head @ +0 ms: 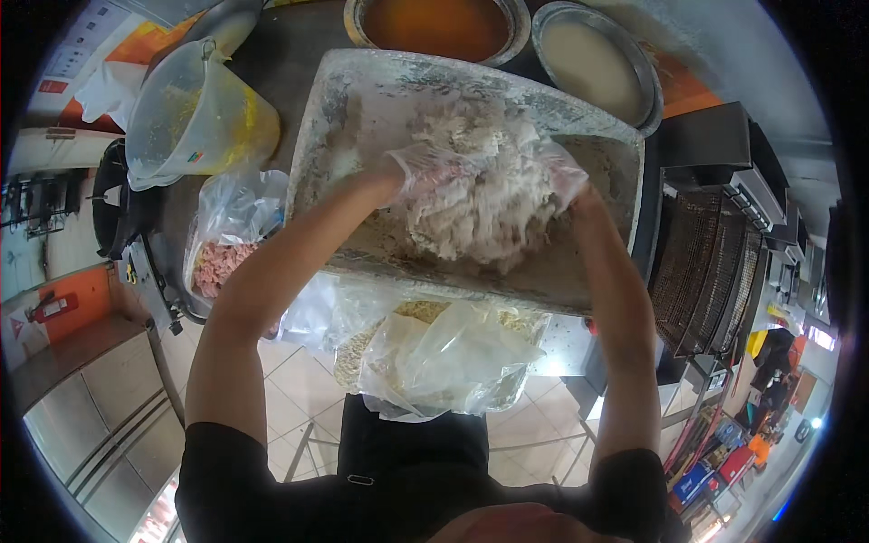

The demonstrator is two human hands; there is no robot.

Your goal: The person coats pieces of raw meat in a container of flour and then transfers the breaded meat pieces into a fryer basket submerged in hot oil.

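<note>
Both my hands wear clear plastic gloves and are sunk in a heap of flour-coated pieces (489,197), blurred by motion, inside a large flour-dusted tub (326,102). My left hand (434,173) presses into the heap's left side, its fingertips hidden by flour. At the heap's right side is my right hand (562,173), its fingers largely covered too. Whether either hand grips a piece does not show. Below the tub lies a clear plastic bag (455,353) over a tray of pale crumbly material (353,356).
Behind the tub stand a metal bowl of orange liquid (438,24) and one of cloudy liquid (594,68). A yellow-smeared plastic bucket (204,115) leans at left, above a container of pink raw meat (220,265). Wire fryer baskets (703,271) are at right.
</note>
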